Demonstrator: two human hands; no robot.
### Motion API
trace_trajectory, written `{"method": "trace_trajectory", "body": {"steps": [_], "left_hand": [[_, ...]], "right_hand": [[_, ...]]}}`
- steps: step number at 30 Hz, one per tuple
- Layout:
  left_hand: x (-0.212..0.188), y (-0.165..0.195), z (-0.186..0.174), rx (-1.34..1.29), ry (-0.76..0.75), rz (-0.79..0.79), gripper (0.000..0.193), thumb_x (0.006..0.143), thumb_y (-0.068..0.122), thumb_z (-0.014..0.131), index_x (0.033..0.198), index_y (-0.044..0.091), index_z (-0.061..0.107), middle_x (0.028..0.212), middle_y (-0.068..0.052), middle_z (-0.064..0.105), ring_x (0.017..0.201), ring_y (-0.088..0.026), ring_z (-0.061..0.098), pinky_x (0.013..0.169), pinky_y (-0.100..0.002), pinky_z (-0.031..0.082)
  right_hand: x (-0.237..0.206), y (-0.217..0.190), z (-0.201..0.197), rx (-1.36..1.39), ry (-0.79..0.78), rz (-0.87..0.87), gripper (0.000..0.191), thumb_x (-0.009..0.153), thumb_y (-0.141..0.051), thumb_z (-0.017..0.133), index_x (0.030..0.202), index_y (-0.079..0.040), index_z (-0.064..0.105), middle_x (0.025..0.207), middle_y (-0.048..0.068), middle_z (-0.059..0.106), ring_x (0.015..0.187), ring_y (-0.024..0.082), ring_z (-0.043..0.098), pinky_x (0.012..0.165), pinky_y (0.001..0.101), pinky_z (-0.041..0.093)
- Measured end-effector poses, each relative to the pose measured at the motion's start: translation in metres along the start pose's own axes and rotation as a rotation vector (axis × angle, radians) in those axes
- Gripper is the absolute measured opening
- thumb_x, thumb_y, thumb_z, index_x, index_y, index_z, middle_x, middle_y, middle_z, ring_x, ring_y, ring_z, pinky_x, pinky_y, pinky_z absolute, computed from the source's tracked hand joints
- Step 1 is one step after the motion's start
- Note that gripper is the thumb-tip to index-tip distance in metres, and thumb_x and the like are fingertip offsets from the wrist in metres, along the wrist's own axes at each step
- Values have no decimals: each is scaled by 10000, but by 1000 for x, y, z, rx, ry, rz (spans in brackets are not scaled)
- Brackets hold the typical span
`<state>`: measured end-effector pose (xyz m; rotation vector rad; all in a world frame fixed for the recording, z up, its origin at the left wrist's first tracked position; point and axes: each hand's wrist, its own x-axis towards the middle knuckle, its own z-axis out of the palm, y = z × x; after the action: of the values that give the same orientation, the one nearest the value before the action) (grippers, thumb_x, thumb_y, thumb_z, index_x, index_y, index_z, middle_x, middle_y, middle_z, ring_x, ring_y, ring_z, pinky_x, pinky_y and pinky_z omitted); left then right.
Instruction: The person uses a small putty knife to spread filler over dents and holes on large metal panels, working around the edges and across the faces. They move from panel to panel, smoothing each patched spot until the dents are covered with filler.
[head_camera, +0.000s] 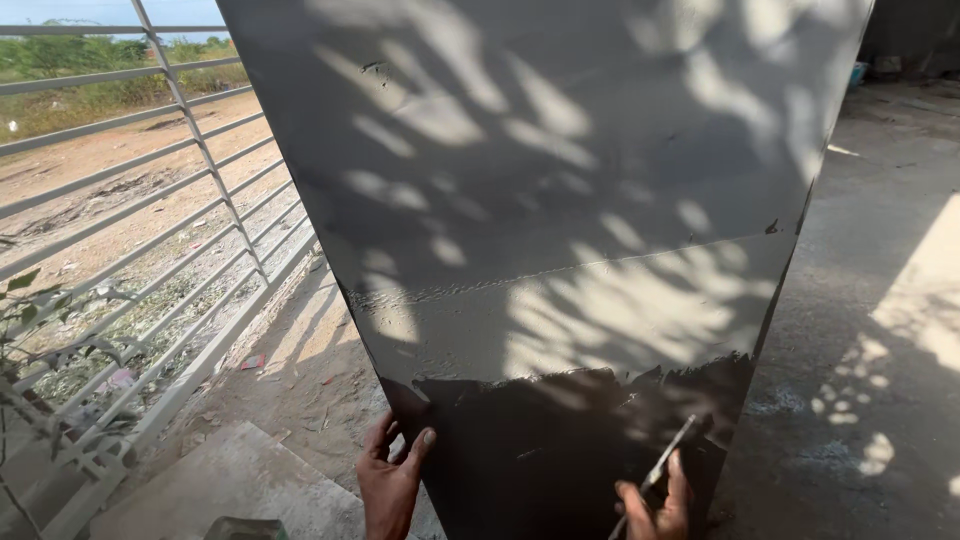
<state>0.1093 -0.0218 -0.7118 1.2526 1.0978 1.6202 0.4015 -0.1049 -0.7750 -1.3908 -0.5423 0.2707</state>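
Observation:
A tall flat panel (560, 180) stands upright in front of me, its upper part coated in grey filler and its bottom strip still dark. My left hand (390, 478) grips the panel's lower left edge, fingers wrapped around it. My right hand (655, 510) is at the bottom right, holding a thin flat scraper blade (672, 452) that angles up against the dark strip. Dappled leaf shadows lie across the panel.
A grey metal railing (150, 230) runs along the left, with sandy ground and plants beyond it. A concrete floor (880, 330) spreads to the right, partly sunlit. A stone slab (230, 480) lies by my left hand, with a small dark container (245, 528) at the bottom edge.

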Motion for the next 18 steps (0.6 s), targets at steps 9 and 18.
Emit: {"method": "trace_trajectory", "body": {"steps": [9, 18], "left_hand": [[-15, 10, 28, 139, 321, -27, 604, 756, 329, 868, 1230, 7, 677, 1109, -138, 765, 1074, -232, 712, 929, -372, 560], [-14, 9, 27, 57, 311, -49, 682, 759, 376, 848, 1285, 2, 630, 1161, -136, 713, 1102, -235, 689, 923, -380, 587]], "right_hand": [[4, 9, 23, 80, 51, -88, 741, 744, 89, 694, 1474, 72, 568, 1366, 245, 451, 835, 244, 632, 693, 335, 565], [-24, 17, 28, 160, 17, -276, 703, 702, 116, 691, 1394, 95, 566, 1365, 194, 462, 981, 222, 652, 746, 301, 554]]}}
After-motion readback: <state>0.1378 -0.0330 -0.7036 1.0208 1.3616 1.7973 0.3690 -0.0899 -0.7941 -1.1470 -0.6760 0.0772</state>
